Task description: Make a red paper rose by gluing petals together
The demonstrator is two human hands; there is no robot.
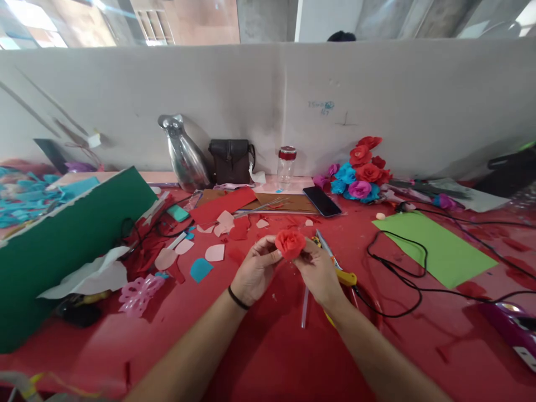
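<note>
A red paper rose (290,244) is held up between my two hands above the red table. My left hand (256,273), with a dark band at the wrist, has its fingers closed on the flower's left side. My right hand (317,273) pinches the flower from the right and below; its fingertips are partly hidden. Just right of that hand lies a yellow-handled tool (347,278), partly covered by my forearm. A thin translucent stick (305,308) lies beneath the right hand. Pink petal-shaped pieces (215,253) and a blue piece (201,269) are scattered to the left.
A green board (75,245) stands along the left. At the back are a steel jug (186,156), a dark bag (231,161), a glass jar (286,170), a phone (321,201) and a paper flower bunch (362,173). A black cord (402,273) crosses green paper (444,248).
</note>
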